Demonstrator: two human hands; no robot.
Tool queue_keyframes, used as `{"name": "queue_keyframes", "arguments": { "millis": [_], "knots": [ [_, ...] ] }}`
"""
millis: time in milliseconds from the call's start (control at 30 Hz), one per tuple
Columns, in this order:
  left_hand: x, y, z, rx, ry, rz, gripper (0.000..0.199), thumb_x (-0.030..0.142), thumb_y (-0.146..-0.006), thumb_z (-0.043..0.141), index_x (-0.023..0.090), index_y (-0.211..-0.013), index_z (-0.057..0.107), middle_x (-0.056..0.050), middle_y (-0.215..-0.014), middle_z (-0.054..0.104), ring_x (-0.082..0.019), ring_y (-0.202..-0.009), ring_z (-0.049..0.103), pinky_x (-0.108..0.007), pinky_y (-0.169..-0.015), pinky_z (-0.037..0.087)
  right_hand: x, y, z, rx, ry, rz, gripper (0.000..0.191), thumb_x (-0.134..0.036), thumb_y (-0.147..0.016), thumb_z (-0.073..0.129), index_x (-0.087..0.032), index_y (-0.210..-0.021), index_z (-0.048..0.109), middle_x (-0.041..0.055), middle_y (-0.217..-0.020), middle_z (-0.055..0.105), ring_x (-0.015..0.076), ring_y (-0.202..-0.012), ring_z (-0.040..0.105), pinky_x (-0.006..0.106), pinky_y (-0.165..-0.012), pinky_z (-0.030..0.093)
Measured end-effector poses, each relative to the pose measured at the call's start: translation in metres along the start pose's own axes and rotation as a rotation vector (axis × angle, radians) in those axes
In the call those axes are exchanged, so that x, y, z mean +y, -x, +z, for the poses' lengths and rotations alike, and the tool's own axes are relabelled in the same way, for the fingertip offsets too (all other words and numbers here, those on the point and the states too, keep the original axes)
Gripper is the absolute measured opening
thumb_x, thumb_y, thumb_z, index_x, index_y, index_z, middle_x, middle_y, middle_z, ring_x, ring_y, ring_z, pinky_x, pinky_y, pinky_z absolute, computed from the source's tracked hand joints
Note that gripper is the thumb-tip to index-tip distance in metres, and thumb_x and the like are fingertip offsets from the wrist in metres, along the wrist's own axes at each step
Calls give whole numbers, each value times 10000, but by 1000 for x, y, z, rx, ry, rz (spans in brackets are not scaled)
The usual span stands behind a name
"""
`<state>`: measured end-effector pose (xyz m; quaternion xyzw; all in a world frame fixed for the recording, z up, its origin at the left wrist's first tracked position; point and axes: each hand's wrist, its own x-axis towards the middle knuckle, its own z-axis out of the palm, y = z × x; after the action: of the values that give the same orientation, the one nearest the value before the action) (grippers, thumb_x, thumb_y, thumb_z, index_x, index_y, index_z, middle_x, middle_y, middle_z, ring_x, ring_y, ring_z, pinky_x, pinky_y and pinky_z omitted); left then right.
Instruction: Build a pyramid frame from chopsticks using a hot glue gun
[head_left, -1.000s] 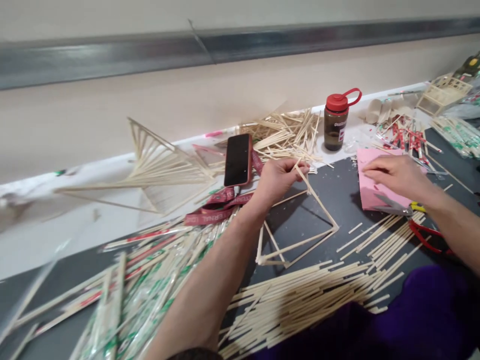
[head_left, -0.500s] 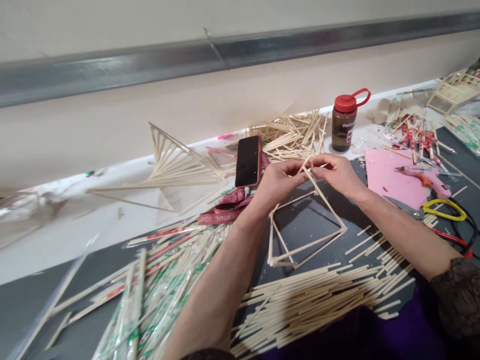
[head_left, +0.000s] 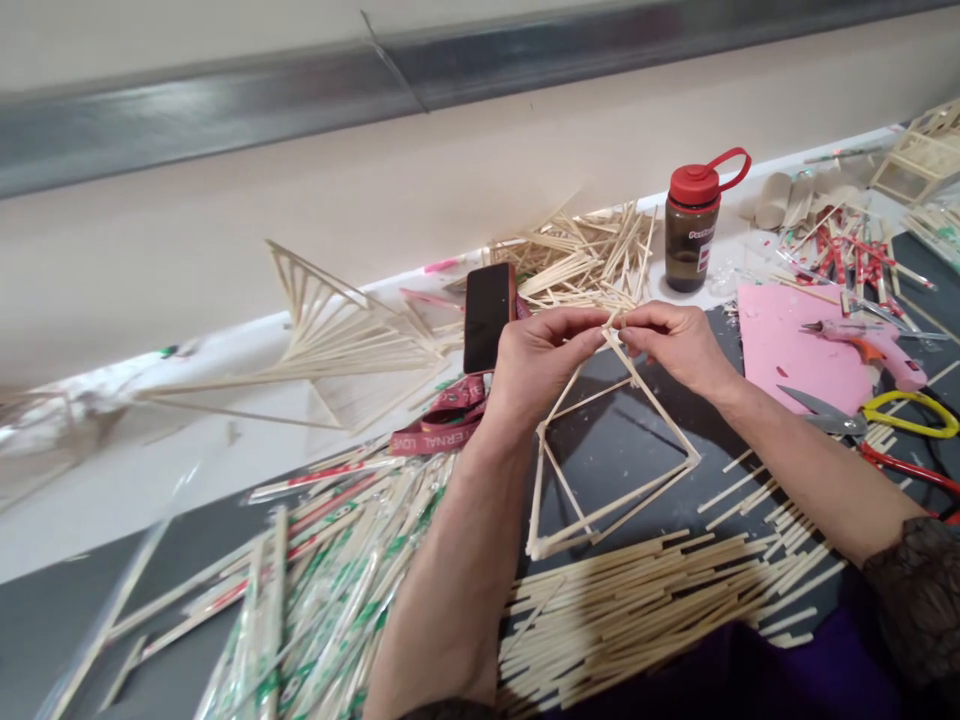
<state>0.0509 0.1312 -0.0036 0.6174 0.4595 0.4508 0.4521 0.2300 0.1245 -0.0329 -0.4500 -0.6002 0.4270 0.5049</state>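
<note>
A small frame of joined wooden sticks (head_left: 651,392) stands tilted over the dark board, its upper corner between my two hands. My left hand (head_left: 546,362) pinches that corner from the left, thumb and fingertips together. From the right, my right hand (head_left: 679,345) pinches the same corner, its fingertips almost meeting the left ones. What exactly sits between the fingertips there is partly hidden. Many loose wooden sticks (head_left: 637,610) lie in a spread pile just in front of the frame. Wrapped chopsticks (head_left: 337,580) in printed plastic lie beside my left forearm.
Behind my hands are a phone (head_left: 487,318), a red lanyard (head_left: 442,425), a heap of sticks (head_left: 585,255) and a red-capped bottle (head_left: 691,235). On the right lie pink paper (head_left: 787,345), a glue gun (head_left: 877,350) and scissors (head_left: 900,415). A fan-shaped stick structure (head_left: 330,330) stands at left.
The camera view has shifted slightly. The near lower corner of the stick frame sits a little lower and further left in view. Both hands keep their pinch on the upper corner.
</note>
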Motion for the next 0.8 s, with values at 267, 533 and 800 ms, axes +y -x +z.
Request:
{"name": "queue_keyframes", "arguments": {
  "millis": [267, 533, 800],
  "knots": [
    [3, 0, 4, 28, -2, -13, 388, 491, -651, 892, 172, -862, 828, -66, -860, 804, -223, -841, 733, -323, -792, 588, -2, 1, 1, -10, 28, -18, 103, -289, -837, 712, -209, -850, 775, -10, -771, 719, 100, -644, 629, 246, -637, 513],
    [4, 2, 3, 27, -18, 10, 388, 497, -656, 892, 172, -858, 826, -65, -858, 802, -222, -843, 732, -333, -815, 589, -1, 2, 4, 8, 45, -31, 77, -258, -843, 710, -209, -808, 758, -20, -734, 697, 99, -644, 621, 244, -645, 505],
    [3, 1, 3, 22, -41, 20, 411, 526, -664, 876, 172, -867, 823, -68, -870, 802, -227, -861, 731, -331, -823, 585, -2, 2, 5, 31, 62, -40, 64, -237, -839, 709, -220, -799, 755, -22, -729, 694, 113, -674, 632, 255, -662, 516]
  ]
}}
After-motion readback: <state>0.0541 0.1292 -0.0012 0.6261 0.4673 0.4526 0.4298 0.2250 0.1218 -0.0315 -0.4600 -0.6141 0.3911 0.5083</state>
